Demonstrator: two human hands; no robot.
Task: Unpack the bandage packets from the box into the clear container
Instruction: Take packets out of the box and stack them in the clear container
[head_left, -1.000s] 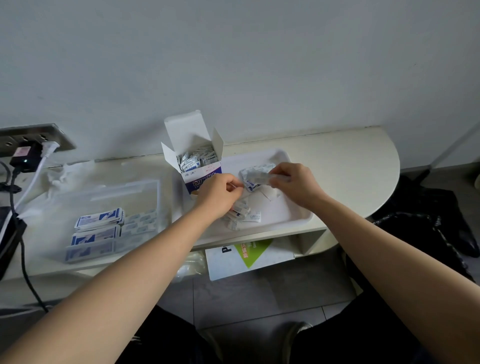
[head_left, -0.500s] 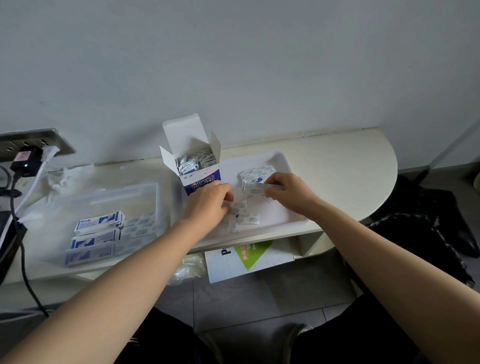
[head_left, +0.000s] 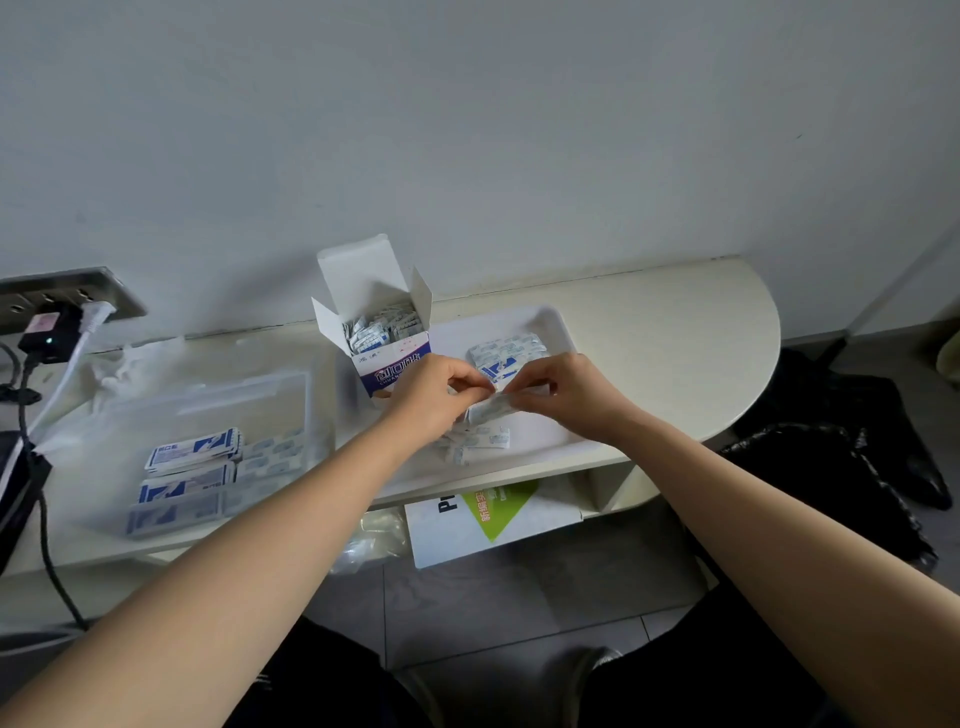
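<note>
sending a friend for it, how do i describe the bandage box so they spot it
On the cream shelf against the wall, find the white tray. The box stands upright at the tray's back left corner, right of the clear container. Only it has raised flaps and a blue band in front.

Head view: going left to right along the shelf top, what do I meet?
From the left: black charger, clear container, open bandage box, packet stack in the white tray, bare rounded shelf end.
</note>
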